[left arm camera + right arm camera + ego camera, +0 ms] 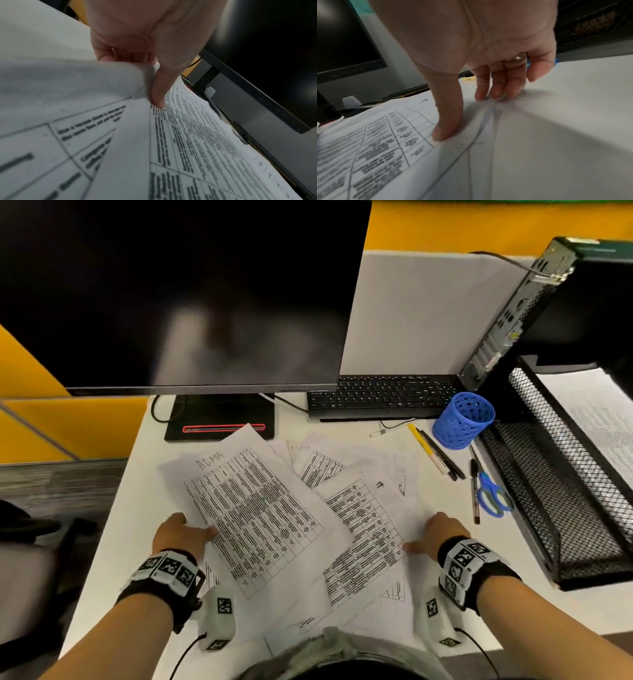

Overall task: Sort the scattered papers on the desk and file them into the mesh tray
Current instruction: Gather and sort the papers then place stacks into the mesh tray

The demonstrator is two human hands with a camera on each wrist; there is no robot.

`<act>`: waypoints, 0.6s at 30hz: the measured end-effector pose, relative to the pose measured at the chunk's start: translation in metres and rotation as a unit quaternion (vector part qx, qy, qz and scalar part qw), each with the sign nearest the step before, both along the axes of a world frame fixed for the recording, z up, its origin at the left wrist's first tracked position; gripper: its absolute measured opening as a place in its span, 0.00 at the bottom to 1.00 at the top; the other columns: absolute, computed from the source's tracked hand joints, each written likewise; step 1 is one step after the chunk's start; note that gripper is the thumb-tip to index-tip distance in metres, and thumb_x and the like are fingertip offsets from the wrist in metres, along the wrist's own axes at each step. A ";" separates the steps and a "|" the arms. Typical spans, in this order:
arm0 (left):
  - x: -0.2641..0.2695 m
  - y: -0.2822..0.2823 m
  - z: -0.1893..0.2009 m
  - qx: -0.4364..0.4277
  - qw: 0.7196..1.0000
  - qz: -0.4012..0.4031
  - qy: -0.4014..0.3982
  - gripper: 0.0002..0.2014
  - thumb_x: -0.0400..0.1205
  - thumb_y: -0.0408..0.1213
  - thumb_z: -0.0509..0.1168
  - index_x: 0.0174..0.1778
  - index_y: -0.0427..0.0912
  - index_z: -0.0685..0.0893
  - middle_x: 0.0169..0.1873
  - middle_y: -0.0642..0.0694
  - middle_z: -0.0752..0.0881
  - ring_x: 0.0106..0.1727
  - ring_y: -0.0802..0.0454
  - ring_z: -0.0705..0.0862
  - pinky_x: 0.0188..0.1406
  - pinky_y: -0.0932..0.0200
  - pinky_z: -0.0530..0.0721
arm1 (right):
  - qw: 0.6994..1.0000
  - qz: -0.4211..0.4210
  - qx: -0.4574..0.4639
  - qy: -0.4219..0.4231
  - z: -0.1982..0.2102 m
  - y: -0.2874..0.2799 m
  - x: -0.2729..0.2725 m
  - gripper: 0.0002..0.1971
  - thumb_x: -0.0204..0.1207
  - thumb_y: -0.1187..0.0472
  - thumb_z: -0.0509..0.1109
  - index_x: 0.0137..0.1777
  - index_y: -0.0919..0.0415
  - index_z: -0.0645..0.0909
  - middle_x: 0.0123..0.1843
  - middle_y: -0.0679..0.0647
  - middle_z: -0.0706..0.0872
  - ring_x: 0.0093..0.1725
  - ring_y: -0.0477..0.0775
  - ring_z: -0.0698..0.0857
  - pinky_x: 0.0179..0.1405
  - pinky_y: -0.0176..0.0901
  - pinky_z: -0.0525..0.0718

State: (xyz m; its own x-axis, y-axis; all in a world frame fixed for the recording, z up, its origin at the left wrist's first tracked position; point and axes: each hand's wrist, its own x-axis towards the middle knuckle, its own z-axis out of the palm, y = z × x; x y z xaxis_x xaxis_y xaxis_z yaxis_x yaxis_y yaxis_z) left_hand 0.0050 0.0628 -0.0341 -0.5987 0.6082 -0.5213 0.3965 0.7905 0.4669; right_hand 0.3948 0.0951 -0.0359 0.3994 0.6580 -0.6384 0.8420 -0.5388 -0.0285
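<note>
Several printed sheets lie overlapping on the white desk (113, 542). My left hand (181, 534) pinches the left edge of the top sheet marked ADMIN (253, 508). In the left wrist view the left hand (147, 59) has its thumb (158, 94) on the print and its fingers curled under the lifted edge of that sheet (188, 135). My right hand (442, 534) holds the pile's right edge. The right wrist view shows the right hand (469, 113) with its thumb (447, 125) on a table sheet (385, 148) and its fingertips bunching the paper. The black mesh tray (555, 508) stands at the right, with white paper (589, 405) on its upper tier.
A dark monitor (178, 292) and keyboard (380, 395) stand behind the papers. A blue mesh pen cup (464, 419) lies tipped over beside pens (435, 453) and blue scissors (493, 494), between the papers and the tray. A computer case (513, 313) stands behind the tray.
</note>
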 end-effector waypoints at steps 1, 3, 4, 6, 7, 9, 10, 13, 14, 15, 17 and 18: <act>-0.001 0.000 0.000 -0.002 1.000 -0.011 0.001 0.34 0.74 0.39 0.75 0.73 0.30 0.71 0.72 0.32 0.76 0.69 0.34 0.76 0.68 0.45 0.74 | 1.000 0.008 -0.010 -0.008 -0.003 0.001 0.001 0.45 0.54 0.32 0.76 0.66 0.62 0.76 0.62 0.58 0.83 0.61 0.59 0.83 0.58 0.47 0.81; -0.005 -0.002 -0.001 0.016 0.999 -0.026 0.009 0.23 0.75 0.39 0.73 0.61 0.29 0.79 0.61 0.30 0.82 0.58 0.35 0.81 0.58 0.45 0.78 | 1.000 0.014 -0.013 -0.013 -0.005 -0.001 0.001 0.43 0.55 0.33 0.76 0.65 0.62 0.77 0.62 0.58 0.83 0.60 0.60 0.82 0.59 0.47 0.81; -0.008 -0.004 -0.003 0.029 0.999 -0.032 0.012 0.19 0.76 0.40 0.72 0.54 0.28 0.80 0.54 0.30 0.84 0.52 0.35 0.81 0.52 0.46 0.78 | 1.000 0.001 -0.001 -0.008 -0.006 -0.002 0.001 0.43 0.54 0.36 0.79 0.65 0.61 0.75 0.63 0.59 0.81 0.61 0.61 0.82 0.60 0.50 0.81; -0.014 -0.008 -0.005 0.053 0.998 -0.037 0.004 0.16 0.77 0.40 0.71 0.45 0.28 0.79 0.39 0.35 0.82 0.43 0.39 0.79 0.44 0.50 0.75 | 0.998 -0.036 0.042 -0.008 -0.007 -0.004 0.003 0.47 0.50 0.41 0.83 0.67 0.59 0.69 0.65 0.61 0.77 0.63 0.64 0.79 0.63 0.55 0.80; -0.018 -0.011 -0.004 0.066 0.997 -0.038 -0.002 0.15 0.77 0.39 0.71 0.43 0.29 0.78 0.35 0.39 0.80 0.39 0.41 0.77 0.40 0.51 0.74 | 0.997 -0.050 0.050 -0.008 -0.008 -0.005 0.003 0.50 0.48 0.41 0.84 0.69 0.59 0.66 0.66 0.62 0.76 0.65 0.65 0.78 0.64 0.57 0.80; -0.025 -0.018 -0.004 0.085 0.996 -0.034 -0.019 0.14 0.77 0.38 0.72 0.44 0.29 0.79 0.35 0.39 0.81 0.36 0.44 0.76 0.36 0.53 0.73 | 0.998 -0.056 0.032 -0.017 -0.008 -0.005 0.005 0.54 0.48 0.39 0.83 0.71 0.62 0.65 0.68 0.62 0.76 0.66 0.64 0.78 0.65 0.55 0.80; -0.030 -0.021 -0.003 0.093 0.994 -0.034 -0.035 0.13 0.76 0.36 0.73 0.46 0.29 0.81 0.39 0.38 0.83 0.38 0.44 0.78 0.38 0.53 0.76 | 0.999 -0.041 0.014 -0.027 -0.006 -0.005 0.004 0.53 0.49 0.36 0.82 0.71 0.63 0.67 0.68 0.62 0.78 0.66 0.63 0.79 0.64 0.52 0.81; -0.044 -0.029 -0.007 0.119 0.986 0.012 -0.115 0.15 0.73 0.29 0.74 0.55 0.32 0.85 0.50 0.37 0.87 0.50 0.40 0.84 0.56 0.46 0.81 | 1.000 0.007 -0.004 -0.026 -0.002 -0.005 0.003 0.41 0.58 0.36 0.77 0.64 0.63 0.76 0.61 0.59 0.85 0.59 0.59 0.84 0.55 0.44 0.82; -0.048 -0.031 -0.008 0.126 0.982 0.028 -0.138 0.14 0.73 0.29 0.74 0.54 0.35 0.86 0.53 0.36 0.88 0.52 0.38 0.85 0.61 0.42 0.81 | 1.000 0.012 0.002 -0.013 -0.001 -0.005 0.003 0.36 0.61 0.39 0.77 0.63 0.63 0.77 0.60 0.58 0.86 0.58 0.59 0.85 0.53 0.43 0.81; -0.051 -0.033 -0.009 0.134 0.977 0.037 -0.163 0.11 0.72 0.31 0.75 0.50 0.39 0.87 0.54 0.35 0.89 0.53 0.37 0.86 0.63 0.37 0.80 | 1.000 0.013 0.016 0.000 -0.001 -0.004 0.004 0.32 0.65 0.43 0.76 0.63 0.63 0.77 0.60 0.59 0.86 0.58 0.59 0.85 0.54 0.43 0.81; -0.053 -0.035 -0.007 0.154 0.962 0.043 -0.221 0.07 0.74 0.34 0.73 0.47 0.44 0.87 0.53 0.38 0.90 0.55 0.37 0.86 0.64 0.34 0.79 | 0.998 0.014 0.066 0.009 0.006 -0.003 0.008 0.24 0.71 0.49 0.72 0.62 0.65 0.79 0.60 0.61 0.86 0.59 0.61 0.84 0.54 0.43 0.80; -0.051 -0.035 -0.002 0.168 0.954 0.040 -0.244 0.07 0.76 0.35 0.72 0.49 0.45 0.87 0.52 0.40 0.90 0.55 0.38 0.86 0.65 0.35 0.79 | 0.995 0.018 0.094 0.008 0.012 -0.001 0.010 0.19 0.74 0.52 0.70 0.60 0.65 0.81 0.59 0.62 0.87 0.58 0.62 0.85 0.54 0.44 0.79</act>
State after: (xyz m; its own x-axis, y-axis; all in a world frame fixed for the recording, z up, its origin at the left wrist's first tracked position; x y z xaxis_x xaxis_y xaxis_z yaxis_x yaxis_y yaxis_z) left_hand -0.0457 0.0274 -0.0362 -0.3865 0.7519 -0.5341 0.0113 0.5830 0.8124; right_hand 0.4048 0.0939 -0.0243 0.3632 0.7806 -0.5087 0.8595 -0.4915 -0.1404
